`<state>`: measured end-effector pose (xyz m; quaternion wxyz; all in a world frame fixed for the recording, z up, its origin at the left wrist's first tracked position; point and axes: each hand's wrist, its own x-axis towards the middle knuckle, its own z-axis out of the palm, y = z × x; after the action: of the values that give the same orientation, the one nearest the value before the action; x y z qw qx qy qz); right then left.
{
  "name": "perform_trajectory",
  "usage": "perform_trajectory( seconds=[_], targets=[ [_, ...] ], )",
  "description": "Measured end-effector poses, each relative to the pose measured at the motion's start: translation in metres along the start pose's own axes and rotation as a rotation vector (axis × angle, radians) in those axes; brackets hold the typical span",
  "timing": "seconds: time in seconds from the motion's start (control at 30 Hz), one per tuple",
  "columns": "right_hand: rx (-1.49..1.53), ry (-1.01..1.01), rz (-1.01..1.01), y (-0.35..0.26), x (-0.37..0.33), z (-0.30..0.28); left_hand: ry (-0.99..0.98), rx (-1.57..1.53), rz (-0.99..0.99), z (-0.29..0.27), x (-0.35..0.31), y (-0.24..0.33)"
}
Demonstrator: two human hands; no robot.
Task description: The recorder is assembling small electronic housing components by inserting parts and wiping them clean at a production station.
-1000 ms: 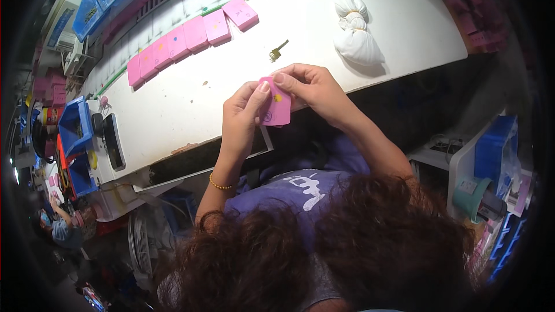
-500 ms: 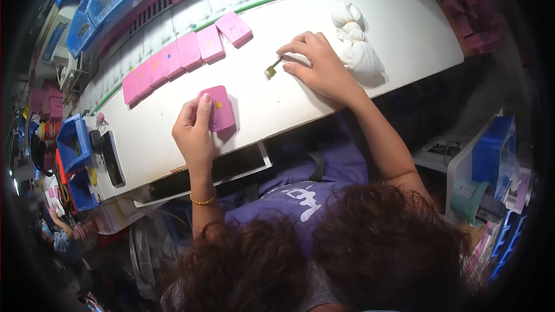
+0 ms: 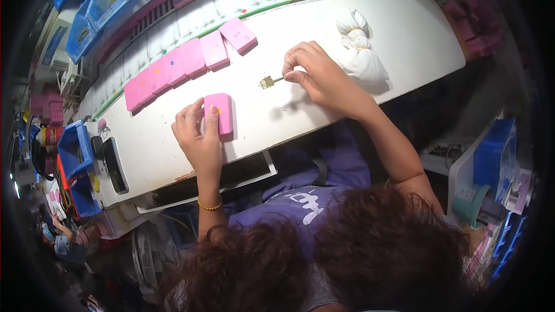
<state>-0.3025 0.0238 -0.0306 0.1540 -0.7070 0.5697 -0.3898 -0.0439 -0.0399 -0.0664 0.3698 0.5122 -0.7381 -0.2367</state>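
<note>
Currently I see L hand (image 3: 198,134) part-closed on a pink block (image 3: 219,114) & R hand (image 3: 317,75) pinching a brass-coloured piece (image 3: 266,83) by its stem, both over the counter (image 3: 254,134) — piece could swivel/drop if that fingertip grip slips.

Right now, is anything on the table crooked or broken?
Yes: the rightmost pink block on the table is turned askew, while the other blocks in its row line up neatly. The table's near edge, close to the left hand, has a brown patch that looks chipped.
</note>
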Motion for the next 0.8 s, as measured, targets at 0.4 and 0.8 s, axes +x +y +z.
perform_trajectory(
  seconds=[0.4, 0.8],
  targets=[
    [0.08, 0.175, -0.121, -0.039, 0.013, 0.007, 0.048, -0.087, 0.211, -0.001, -0.02, 0.017],
    [0.234, 0.108, -0.094, -0.066, 0.013, 0.031, -0.039, -0.97, -0.062, 0.016, -0.014, 0.047]
  ],
)
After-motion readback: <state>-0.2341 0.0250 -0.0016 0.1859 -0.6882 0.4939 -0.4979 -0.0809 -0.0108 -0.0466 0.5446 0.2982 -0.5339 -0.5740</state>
